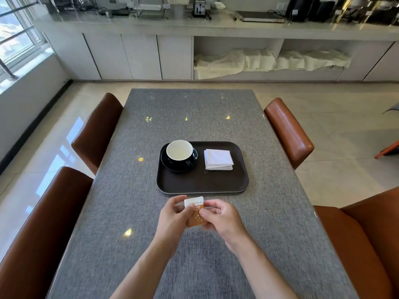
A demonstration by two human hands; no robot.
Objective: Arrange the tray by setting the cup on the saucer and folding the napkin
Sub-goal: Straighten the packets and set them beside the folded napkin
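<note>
Both parts of the task look already done, judging from how things lie: the cup (pixel 179 152) stands on the dark saucer (pixel 166 162), with its handle pointing toward about 5 o'clock, and the white napkin (pixel 218 159) lies as a folded square stack on the tray (pixel 203 182). On the tray, the cup and saucer sit at about 10 o'clock and the napkin at about 2 o'clock; the two are apart, with bare tray between them. A thin thread or tag seems to hang at the napkin's near left corner, but it is too small to tell. What is left, if anything, seems to be only the small orange and white packet (pixel 195 212), which is not on the tray; it is held over the grey tabletop (pixel 121 190) just at 6 o'clock of the tray's near edge. The left hand (pixel 172 214) pinches the packet's left side, fingers closed on it, and the right hand (pixel 218 216) grips its right side with thumb on top. Both forearms come in from 6 o'clock and meet at the packet, wrists slightly bent inward. Probably the person means to open it or to place it on the tray, but this cannot be known.
</note>
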